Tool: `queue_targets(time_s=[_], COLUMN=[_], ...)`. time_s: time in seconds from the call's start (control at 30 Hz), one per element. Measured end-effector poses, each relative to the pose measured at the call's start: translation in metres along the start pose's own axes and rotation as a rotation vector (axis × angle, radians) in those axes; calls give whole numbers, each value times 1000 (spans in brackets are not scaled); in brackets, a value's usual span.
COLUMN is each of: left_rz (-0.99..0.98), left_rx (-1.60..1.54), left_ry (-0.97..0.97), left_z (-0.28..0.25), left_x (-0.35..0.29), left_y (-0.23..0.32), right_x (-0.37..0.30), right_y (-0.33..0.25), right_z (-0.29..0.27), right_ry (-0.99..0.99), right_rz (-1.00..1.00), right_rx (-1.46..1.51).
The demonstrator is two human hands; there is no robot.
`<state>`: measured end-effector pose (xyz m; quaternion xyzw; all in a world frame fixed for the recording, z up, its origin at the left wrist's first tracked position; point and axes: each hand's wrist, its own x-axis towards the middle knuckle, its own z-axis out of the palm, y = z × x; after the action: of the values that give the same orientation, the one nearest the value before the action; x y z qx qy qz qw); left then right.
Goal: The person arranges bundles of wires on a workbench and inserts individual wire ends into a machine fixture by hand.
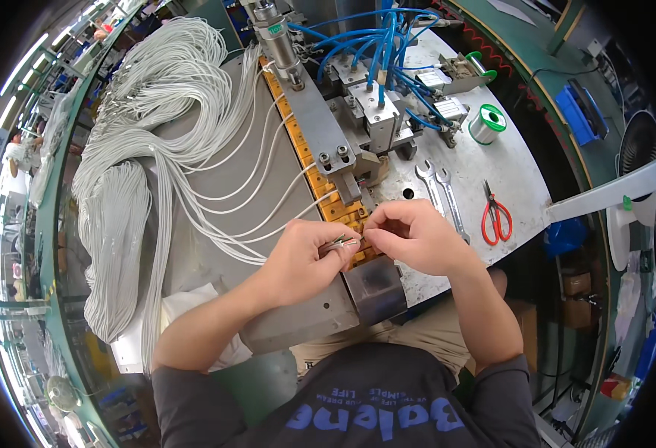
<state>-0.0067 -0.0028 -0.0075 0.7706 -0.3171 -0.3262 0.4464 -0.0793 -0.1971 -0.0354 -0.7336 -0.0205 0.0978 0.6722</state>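
My left hand [302,257] is closed in a pinch around a pale, thin cable end [341,244] that points toward my right hand. Fingertips of my right hand [421,235] are pressed together just beside that end; what they pinch is too small to make out. Both hands meet over the near end of an orange-yellow fixture strip [302,142] with slots along it. Several white cables [246,196] run from the strip leftward into a large bundle [171,89] of the same cable. A steel block [375,287] closes the strip's near end.
A pneumatic press [313,112] with blue hoses [388,45] stands over the strip. To the right on the metal tabletop [511,179] lie two wrenches [447,196], red-handled scissors [497,222] and a green-ended wire spool [487,123]. A white bag [194,310] lies under my left forearm.
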Motion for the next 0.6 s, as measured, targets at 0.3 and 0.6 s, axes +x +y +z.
queue_targets(time_s=[0.3, 0.6], left_rz=[352, 151], left_rx=[158, 36], left_ry=[213, -51], left_z=[10, 3], left_x=[2, -2], left_y=[-19, -10], right_x=[2, -4], right_y=[-8, -5], right_z=[14, 7], right_ry=[77, 3], right_rz=[90, -44], right_rx=[215, 15])
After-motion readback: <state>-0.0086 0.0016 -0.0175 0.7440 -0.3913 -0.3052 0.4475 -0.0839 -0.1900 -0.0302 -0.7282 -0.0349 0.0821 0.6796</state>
